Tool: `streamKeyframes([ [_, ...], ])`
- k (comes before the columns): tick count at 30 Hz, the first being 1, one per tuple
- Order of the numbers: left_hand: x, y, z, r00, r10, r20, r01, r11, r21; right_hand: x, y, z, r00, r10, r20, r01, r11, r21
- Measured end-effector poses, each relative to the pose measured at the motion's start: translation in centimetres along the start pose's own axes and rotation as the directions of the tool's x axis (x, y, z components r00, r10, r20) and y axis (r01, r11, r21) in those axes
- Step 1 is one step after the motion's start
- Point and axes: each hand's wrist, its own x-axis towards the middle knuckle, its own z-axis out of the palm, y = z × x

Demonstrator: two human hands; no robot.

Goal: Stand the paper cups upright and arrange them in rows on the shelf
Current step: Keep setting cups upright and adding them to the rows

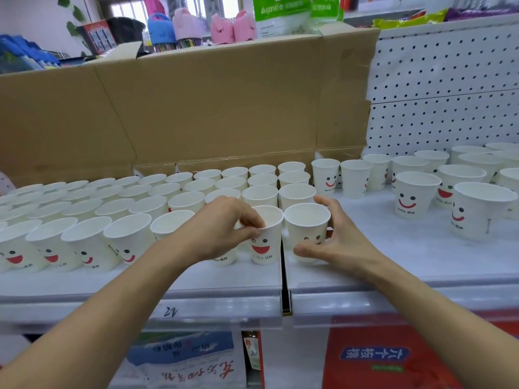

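Observation:
White paper cups with red smiley faces stand upright in several rows [157, 192] on the left part of the white shelf [393, 265]. My left hand [222, 228] pinches the rim of one upright cup [266, 242] at the right end of the front row. Beside it, my right hand [334, 242] curls round another upright cup [307, 228], thumb in front and fingers behind. Loose upright cups [415, 197] stand scattered on the right part of the shelf.
A flattened cardboard sheet [210, 108] leans behind the rows. White pegboard [443, 88] backs the right side. A narrow gap [285, 282] divides the two shelf boards. Red and blue packages [387, 357] sit on the shelf below.

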Motion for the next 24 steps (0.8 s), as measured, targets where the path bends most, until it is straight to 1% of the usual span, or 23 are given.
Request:
streamKeyframes([
  [5,-0.2,0.4,0.0,1.0,-0.018,0.002,0.018,0.998,-0.065,-0.1,0.0,0.0,1.0,-0.002,0.018,0.002,1.0,0.03],
  [11,0.0,0.3,0.1,1.0,0.005,0.024,-0.006,0.999,0.038,0.0,-0.1,0.1,1.0,0.002,0.029,-0.003,1.0,0.02],
  [14,0.0,-0.1,0.1,0.999,-0.005,0.042,0.004,0.999,0.033,-0.1,-0.2,0.1,1.0,0.006,0.03,-0.007,1.0,0.03],
  [17,-0.2,-0.2,-0.3,1.0,0.004,0.012,-0.004,1.0,0.009,-0.5,-0.5,0.0,0.999,0.04,0.03,-0.041,0.999,0.035],
  [20,-0.3,-0.2,-1.2,0.998,0.048,-0.039,-0.049,0.999,-0.024,-1.2,-0.9,-0.9,0.999,0.002,-0.048,0.0,0.999,0.033],
  [22,0.4,0.1,-2.1,0.997,0.069,-0.038,-0.072,0.995,-0.075,-1.8,-1.5,-2.7,0.993,-0.032,-0.112,0.034,0.999,0.015],
  [24,2.1,0.7,-2.9,0.995,0.094,-0.02,-0.096,0.987,-0.132,-1.7,-2.3,-5.5,0.983,-0.1,-0.155,0.085,0.991,-0.098],
])
